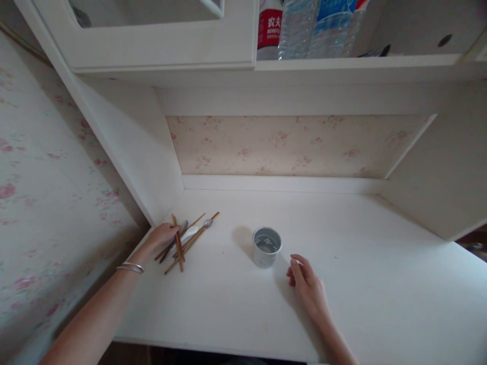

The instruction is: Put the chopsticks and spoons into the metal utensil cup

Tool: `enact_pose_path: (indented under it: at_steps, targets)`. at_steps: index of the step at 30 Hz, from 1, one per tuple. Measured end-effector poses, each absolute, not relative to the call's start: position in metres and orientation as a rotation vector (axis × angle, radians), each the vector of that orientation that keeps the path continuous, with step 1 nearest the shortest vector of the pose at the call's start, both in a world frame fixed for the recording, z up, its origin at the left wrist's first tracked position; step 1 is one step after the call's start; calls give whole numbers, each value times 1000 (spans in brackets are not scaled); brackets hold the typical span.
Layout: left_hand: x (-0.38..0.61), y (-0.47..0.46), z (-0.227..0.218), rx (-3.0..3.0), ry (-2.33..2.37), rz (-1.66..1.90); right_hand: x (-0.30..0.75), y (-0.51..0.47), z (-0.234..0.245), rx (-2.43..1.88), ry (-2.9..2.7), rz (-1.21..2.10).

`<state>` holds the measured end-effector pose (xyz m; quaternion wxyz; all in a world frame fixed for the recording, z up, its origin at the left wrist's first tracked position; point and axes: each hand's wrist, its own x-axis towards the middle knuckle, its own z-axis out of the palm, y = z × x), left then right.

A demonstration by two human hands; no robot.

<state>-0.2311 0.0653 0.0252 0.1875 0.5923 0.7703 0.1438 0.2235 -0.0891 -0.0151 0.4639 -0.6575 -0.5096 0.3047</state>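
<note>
My left hand (164,234) is at the left of the white desk, its fingers closed on brown wooden chopsticks (178,248) at the edge of a loose pile. The fingertips are partly hidden, so how many it grips is unclear. In the pile lie more chopsticks, a white spoon (190,234) and a metal spoon (207,223), crossing at various angles. A grey metal cup (266,258) with holes in its bottom stands upright near the middle. Just right of it, apart from the cup, my right hand (307,284) holds nothing, fingers loosely bent and thumb near the index finger.
The white desk (365,284) has side panels and a low back ledge. Overhead runs a shelf (342,76) carrying plastic bottles (299,30), beside a cabinet door (163,48). Flowered wallpaper (49,192) covers the left wall. The desk's front edge lies close below the hands.
</note>
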Motion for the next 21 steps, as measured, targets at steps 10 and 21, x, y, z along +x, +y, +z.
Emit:
enact_pose_path:
  at_steps: [10, 21]
  targets:
    - [-202, 57, 75, 1800, 2057, 660, 218, -88, -12, -1536, -1222, 755]
    - [-120, 27, 157, 1954, 1771, 970, 219, -89, -12, -1521, -1191, 767]
